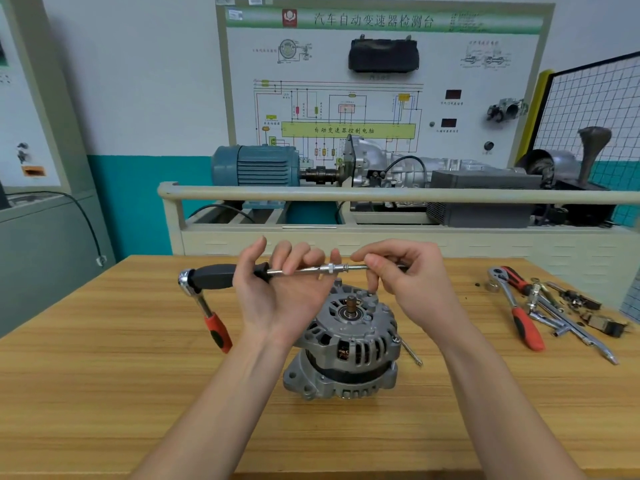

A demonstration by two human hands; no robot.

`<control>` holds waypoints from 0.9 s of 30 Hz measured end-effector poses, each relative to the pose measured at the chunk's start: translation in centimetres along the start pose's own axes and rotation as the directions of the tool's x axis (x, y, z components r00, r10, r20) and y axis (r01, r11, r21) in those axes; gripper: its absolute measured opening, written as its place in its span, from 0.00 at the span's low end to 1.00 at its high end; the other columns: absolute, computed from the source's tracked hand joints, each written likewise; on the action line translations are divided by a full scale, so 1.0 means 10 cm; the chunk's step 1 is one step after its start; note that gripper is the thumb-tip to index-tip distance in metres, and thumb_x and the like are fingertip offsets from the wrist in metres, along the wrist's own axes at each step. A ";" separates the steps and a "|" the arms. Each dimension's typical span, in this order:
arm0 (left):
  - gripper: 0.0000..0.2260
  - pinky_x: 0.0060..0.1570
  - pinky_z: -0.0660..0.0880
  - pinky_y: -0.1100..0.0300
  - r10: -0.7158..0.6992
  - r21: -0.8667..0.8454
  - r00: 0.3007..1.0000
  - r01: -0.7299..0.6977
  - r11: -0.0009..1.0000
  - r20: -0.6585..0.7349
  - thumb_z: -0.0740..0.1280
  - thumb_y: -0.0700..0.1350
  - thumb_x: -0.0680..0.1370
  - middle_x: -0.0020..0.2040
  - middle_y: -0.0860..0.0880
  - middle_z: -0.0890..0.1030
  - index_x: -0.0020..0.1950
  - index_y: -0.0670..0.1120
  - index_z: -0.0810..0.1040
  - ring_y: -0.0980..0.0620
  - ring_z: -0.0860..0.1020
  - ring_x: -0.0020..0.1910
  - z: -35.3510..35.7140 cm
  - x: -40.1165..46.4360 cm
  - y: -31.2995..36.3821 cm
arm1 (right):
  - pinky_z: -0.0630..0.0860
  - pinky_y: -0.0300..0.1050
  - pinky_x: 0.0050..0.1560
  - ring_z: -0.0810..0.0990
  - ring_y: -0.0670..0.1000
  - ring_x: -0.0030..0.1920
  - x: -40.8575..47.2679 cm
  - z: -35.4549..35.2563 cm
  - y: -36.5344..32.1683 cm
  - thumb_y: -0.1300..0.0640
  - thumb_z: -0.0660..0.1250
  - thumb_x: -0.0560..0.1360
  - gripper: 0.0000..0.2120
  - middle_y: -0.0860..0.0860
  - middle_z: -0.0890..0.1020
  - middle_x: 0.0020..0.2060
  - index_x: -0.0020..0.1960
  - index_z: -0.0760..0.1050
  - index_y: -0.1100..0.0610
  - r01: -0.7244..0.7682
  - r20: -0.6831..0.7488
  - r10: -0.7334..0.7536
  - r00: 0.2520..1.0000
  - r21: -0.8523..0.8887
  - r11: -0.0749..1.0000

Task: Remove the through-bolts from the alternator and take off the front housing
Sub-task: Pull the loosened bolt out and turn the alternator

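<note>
Left hand (277,289) holds a driver (242,273) level above the alternator (346,344), fingers (294,258) curled round its shaft. Right hand (405,278) pinches the far tip, likely fitting or pulling a socket or bolt; cannot tell which. Alternator stands on the table (104,375) just below the fingers, front housing up and still seated. One bolt (410,351) lies beside it. Next: seat the tool on a remaining bolt head. Spare ratchets (519,306) well right, out of the way.
</note>
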State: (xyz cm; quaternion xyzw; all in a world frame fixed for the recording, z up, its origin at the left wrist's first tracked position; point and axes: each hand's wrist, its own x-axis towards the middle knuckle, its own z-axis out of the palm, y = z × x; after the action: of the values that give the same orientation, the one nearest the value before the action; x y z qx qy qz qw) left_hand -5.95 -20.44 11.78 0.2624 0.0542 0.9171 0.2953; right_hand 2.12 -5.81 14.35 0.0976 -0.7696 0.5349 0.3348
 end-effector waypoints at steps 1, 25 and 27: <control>0.17 0.52 0.72 0.54 -0.003 -0.008 1.000 0.004 1.000 0.016 0.72 0.48 0.68 0.24 0.52 0.67 0.27 0.48 0.65 0.53 0.69 0.29 0.01 -0.01 -0.02 | 0.65 0.28 0.28 0.69 0.40 0.22 0.00 0.00 0.01 0.68 0.65 0.76 0.11 0.49 0.77 0.23 0.44 0.82 0.55 0.003 0.011 -0.003 1.000 0.005 1.000; 0.18 0.39 0.71 0.60 0.232 0.031 0.961 -0.230 0.973 -0.150 0.65 0.48 0.68 0.20 0.51 0.60 0.21 0.48 0.61 0.54 0.61 0.22 0.14 0.17 -0.41 | 0.79 0.49 0.42 0.79 0.51 0.33 0.10 0.61 0.01 0.48 0.57 0.75 0.13 0.51 0.77 0.28 0.40 0.69 0.58 0.267 -0.380 0.301 0.875 0.896 0.355; 0.21 0.37 0.72 0.60 0.230 0.041 0.956 -0.226 0.973 -0.183 0.65 0.50 0.69 0.18 0.52 0.59 0.20 0.48 0.60 0.54 0.60 0.20 0.16 0.19 -0.43 | 0.77 0.46 0.41 0.73 0.49 0.28 0.09 0.65 0.00 0.48 0.58 0.74 0.13 0.49 0.71 0.25 0.38 0.67 0.58 0.281 -0.395 0.326 0.859 0.896 0.345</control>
State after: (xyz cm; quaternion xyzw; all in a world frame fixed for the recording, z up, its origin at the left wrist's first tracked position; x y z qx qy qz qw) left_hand -4.24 -15.98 12.88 0.1827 0.0601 0.9649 0.1788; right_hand -1.27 -11.36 13.58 0.1140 -0.2039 0.8861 0.4003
